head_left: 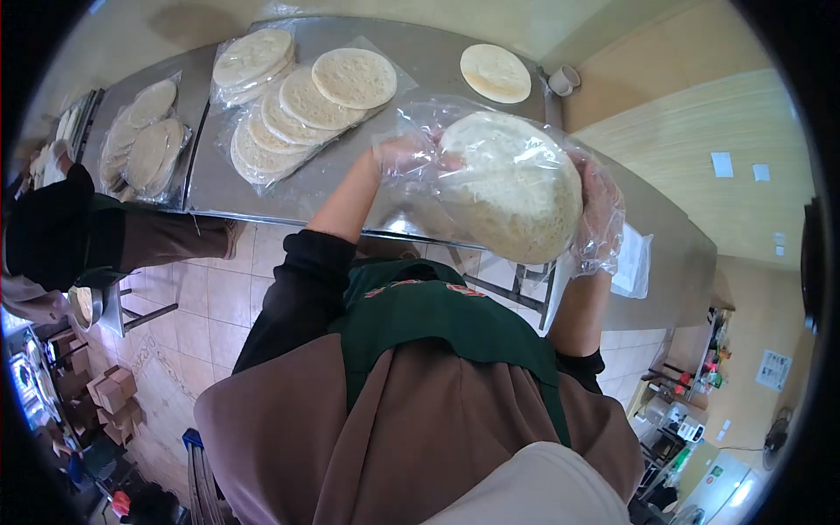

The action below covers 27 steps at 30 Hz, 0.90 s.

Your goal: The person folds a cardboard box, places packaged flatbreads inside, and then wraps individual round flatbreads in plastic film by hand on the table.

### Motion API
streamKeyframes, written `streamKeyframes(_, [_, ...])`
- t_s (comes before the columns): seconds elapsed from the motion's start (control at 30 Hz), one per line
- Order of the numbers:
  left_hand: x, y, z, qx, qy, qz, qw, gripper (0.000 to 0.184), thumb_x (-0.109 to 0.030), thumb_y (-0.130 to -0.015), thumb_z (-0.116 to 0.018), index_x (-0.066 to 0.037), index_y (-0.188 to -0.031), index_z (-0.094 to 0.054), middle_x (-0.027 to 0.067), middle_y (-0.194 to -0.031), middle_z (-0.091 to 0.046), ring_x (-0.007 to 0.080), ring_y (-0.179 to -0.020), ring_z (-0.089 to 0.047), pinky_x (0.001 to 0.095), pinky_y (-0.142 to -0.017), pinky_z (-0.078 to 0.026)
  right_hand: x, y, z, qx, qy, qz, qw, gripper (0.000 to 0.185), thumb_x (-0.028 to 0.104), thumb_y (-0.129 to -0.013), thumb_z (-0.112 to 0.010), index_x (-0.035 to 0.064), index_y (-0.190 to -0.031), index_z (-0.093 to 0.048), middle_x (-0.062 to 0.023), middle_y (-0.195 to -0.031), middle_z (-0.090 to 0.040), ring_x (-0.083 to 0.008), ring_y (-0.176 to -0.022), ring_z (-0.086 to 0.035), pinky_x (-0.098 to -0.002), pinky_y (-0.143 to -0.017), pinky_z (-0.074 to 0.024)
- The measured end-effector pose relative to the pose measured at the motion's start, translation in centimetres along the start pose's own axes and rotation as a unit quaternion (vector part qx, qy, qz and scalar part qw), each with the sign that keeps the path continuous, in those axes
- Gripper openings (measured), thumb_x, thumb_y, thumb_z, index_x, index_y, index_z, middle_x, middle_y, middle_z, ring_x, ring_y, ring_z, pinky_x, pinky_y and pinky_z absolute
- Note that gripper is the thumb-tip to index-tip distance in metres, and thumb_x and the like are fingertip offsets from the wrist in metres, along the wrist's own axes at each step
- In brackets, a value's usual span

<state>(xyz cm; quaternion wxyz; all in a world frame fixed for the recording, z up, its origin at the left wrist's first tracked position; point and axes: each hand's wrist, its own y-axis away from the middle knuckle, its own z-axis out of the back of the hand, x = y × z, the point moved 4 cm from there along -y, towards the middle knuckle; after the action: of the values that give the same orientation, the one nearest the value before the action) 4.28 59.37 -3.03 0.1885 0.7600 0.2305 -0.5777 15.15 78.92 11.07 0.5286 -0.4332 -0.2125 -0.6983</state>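
Observation:
Above the table's front edge I hold a stack of round flatbreads (516, 188) inside a transparent plastic bag (477, 210). My left hand (411, 156), in a thin see-through glove, is closed on the bag at the bread's left edge. On the other side, my right hand (599, 210) wraps round the bread's right edge, also gloved, its fingers partly hidden by plastic. How many breads are in the bag I cannot tell. A single flatbread (496, 73) lies bare on the table behind the bag.
Bagged flatbreads (297, 109) fan out on the steel table (420, 52), with another bagged stack (254, 61) behind them. More bagged breads (144, 140) lie farther left. A white cup (564, 80) and plastic bags (632, 262) are at right. A co-worker (61, 227) stands left.

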Motion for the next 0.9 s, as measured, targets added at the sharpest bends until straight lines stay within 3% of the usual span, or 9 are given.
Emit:
streamKeyframes(0.1, [0.2,-0.3,-1.3,-0.062,0.050,0.070,0.994,0.056,-0.034,-0.072,-0.075,-0.003,-0.115,-0.055,0.0030,-0.096,-0.062,0.0116,-0.082,-0.058,0.0258,-0.066,-0.049,-0.9,0.3,-0.4,0.017,-0.113,-0.084,0.990,0.040,0.032,-0.092,-0.044,-0.0017,-0.102,-0.063,-0.0108,-0.097,-0.064,-0.0190,-0.090,-0.057,-0.0318,-0.082,-0.0432])
streamKeyframes(0.17, [1.5,-0.3,-1.3,-0.095,-0.006,0.223,0.970,0.054,-0.029,-0.073,-0.075,-0.004,-0.115,-0.054,0.0039,-0.098,-0.062,0.0119,-0.089,-0.057,0.0250,-0.074,-0.049,-1.3,0.1,0.0,0.019,-0.113,-0.061,0.992,0.041,0.033,-0.092,-0.043,-0.0016,-0.102,-0.063,-0.0114,-0.099,-0.064,-0.0199,-0.092,-0.057,-0.0320,-0.084,-0.0424])
streamKeyframes(0.3, [5.2,-1.0,-1.8,-0.072,0.060,0.223,0.970,0.051,-0.020,-0.073,-0.075,-0.003,-0.115,-0.054,0.0049,-0.102,-0.062,0.0138,-0.095,-0.057,0.0267,-0.083,-0.048,-2.2,0.4,0.7,0.033,-0.127,-0.092,0.987,0.043,0.034,-0.092,-0.043,-0.0016,-0.102,-0.063,-0.0120,-0.099,-0.064,-0.0203,-0.094,-0.057,-0.0317,-0.085,-0.0419])
streamKeyframes(0.37, [5.4,-1.6,-2.9,0.009,0.162,0.108,0.981,0.050,-0.015,-0.073,-0.075,-0.002,-0.116,-0.053,0.0047,-0.101,-0.062,0.0152,-0.090,-0.059,0.0274,-0.079,-0.049,-1.5,0.7,0.6,0.035,-0.057,-0.088,0.994,0.043,0.035,-0.091,-0.043,-0.0013,-0.102,-0.064,-0.0120,-0.099,-0.064,-0.0197,-0.093,-0.058,-0.0310,-0.084,-0.0427])
streamKeyframes(0.47, [0.9,-1.5,-4.5,0.017,0.179,0.124,0.976,0.050,-0.012,-0.075,-0.073,-0.002,-0.119,-0.050,0.0045,-0.100,-0.061,0.0162,-0.088,-0.060,0.0273,-0.079,-0.050,-2.5,0.6,0.9,0.037,-0.081,-0.100,0.991,0.045,0.036,-0.091,-0.044,-0.0022,-0.104,-0.062,-0.0128,-0.099,-0.064,-0.0206,-0.092,-0.059,-0.0308,-0.083,-0.0437])
streamKeyframes(0.6, [4.8,-3.2,-3.9,0.013,0.262,0.130,0.956,0.052,-0.011,-0.076,-0.072,-0.001,-0.121,-0.048,0.0055,-0.102,-0.061,0.0164,-0.089,-0.059,0.0274,-0.080,-0.049,-2.9,0.1,2.3,0.017,-0.192,-0.093,0.977,0.043,0.036,-0.090,-0.051,-0.0038,-0.102,-0.062,-0.0132,-0.096,-0.065,-0.0195,-0.091,-0.061,-0.0320,-0.082,-0.0471])
streamKeyframes(0.67, [5.3,-2.6,-2.9,-0.089,0.205,0.235,0.946,0.050,-0.008,-0.076,-0.071,0.000,-0.120,-0.048,0.0073,-0.105,-0.061,0.0169,-0.090,-0.060,0.0281,-0.080,-0.049,-3.4,-0.2,3.4,-0.006,-0.209,-0.109,0.972,0.046,0.038,-0.091,-0.049,-0.0051,-0.105,-0.059,-0.0154,-0.097,-0.065,-0.0223,-0.090,-0.062,-0.0341,-0.083,-0.0478])
streamKeyframes(0.8, [7.0,-2.1,-1.9,-0.074,0.216,0.174,0.958,0.040,-0.013,-0.076,-0.070,0.004,-0.109,-0.056,0.0101,-0.099,-0.063,0.0175,-0.088,-0.061,0.0286,-0.078,-0.051,-4.9,-1.0,5.2,-0.022,-0.235,-0.118,0.964,0.049,0.041,-0.090,-0.049,-0.0043,-0.107,-0.057,-0.0160,-0.098,-0.064,-0.0249,-0.089,-0.064,-0.0339,-0.079,-0.0502])
streamKeyframes(0.9, [6.5,-1.3,-2.6,-0.036,0.307,0.173,0.935,0.055,-0.005,-0.073,-0.071,0.001,-0.122,-0.046,0.0125,-0.113,-0.058,0.0232,-0.100,-0.059,0.0336,-0.086,-0.049,-5.3,-1.3,6.6,-0.028,-0.235,-0.146,0.961,0.047,0.039,-0.091,-0.048,-0.0047,-0.106,-0.057,-0.0165,-0.097,-0.064,-0.0254,-0.087,-0.064,-0.0332,-0.076,-0.0508])
